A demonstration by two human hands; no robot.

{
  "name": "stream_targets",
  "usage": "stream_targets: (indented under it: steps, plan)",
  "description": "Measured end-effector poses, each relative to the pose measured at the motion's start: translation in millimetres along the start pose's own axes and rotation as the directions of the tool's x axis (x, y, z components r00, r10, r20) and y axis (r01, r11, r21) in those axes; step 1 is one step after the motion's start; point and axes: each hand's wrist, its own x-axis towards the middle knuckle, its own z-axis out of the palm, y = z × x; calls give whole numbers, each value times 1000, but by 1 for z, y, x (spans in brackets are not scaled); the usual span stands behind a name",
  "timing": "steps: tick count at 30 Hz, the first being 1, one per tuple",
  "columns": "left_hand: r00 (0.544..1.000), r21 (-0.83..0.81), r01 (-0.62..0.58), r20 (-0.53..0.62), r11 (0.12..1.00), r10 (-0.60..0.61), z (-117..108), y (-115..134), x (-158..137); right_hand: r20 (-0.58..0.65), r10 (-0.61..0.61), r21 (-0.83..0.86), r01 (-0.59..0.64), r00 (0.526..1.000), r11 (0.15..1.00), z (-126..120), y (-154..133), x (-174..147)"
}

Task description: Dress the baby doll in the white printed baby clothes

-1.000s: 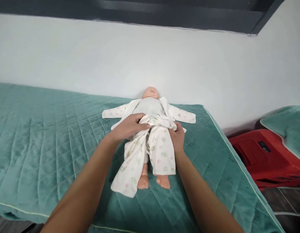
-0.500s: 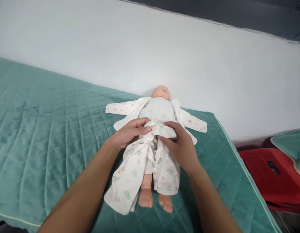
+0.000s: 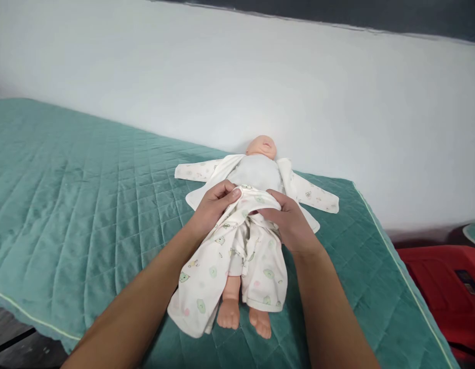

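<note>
A doll [image 3: 256,173] lies on its back in the middle of the frame, its head [image 3: 262,146] close to the pale wall [image 3: 222,77] and its bare feet [image 3: 228,313] pointing toward the bottom edge. Under it spreads a green quilt [image 3: 87,205], stitched in diamonds, which fills the left and lower parts of the frame. The doll's jacket [image 3: 316,193] is spread apart at the front, so the pale torso shows; one sleeve stretches out left of center and the other toward the right. White pants [image 3: 201,292], printed with small green and pink figures, lie over the hips and legs. Left of center, the left hand [image 3: 214,206] has its grip closed on the waistband, the thumb on top of the cloth. Just right of center, the right hand [image 3: 293,220] also grasps the waistband, the fabric caught between its thumb and fingers. Between the hands the band bunches into a fold with a small dark gap below. The pant leg at left flares wide, with a bare shin beside it; the one at right ends just above the other foot. A red bin [image 3: 429,287] stands at the lower right, and a dark panel [image 3: 337,11] crosses the upper right.
</note>
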Motion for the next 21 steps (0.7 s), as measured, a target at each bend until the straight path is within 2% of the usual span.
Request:
stream_targets:
  steps: [4,8,12,14,16,18,21]
  plan:
    - [995,154,-40,-88,987,54,3,-4,1,40,40,70,-42,998,997,6,-3,1]
    - [994,174,-38,-93,984,55,5,-5,-1,145,29,79,-41,989,996,12,-10,-3]
    - [996,129,1,-93,992,11,7,-4,-2,239,13,-144,22,971,989,27,-15,-8]
    - [995,104,28,-94,994,-18,6,-5,-1,244,-21,-315,99,970,944,34,-15,-9]
    - [996,98,35,-85,995,-26,5,-5,0,244,-53,-419,154,968,895,37,-13,-8]
    - [997,114,21,-79,993,-12,4,-4,-1,216,-43,-383,125,975,915,35,-10,-6]
    - [998,129,52,-47,990,-46,3,4,-4,90,10,-134,3,996,991,24,-7,-1]
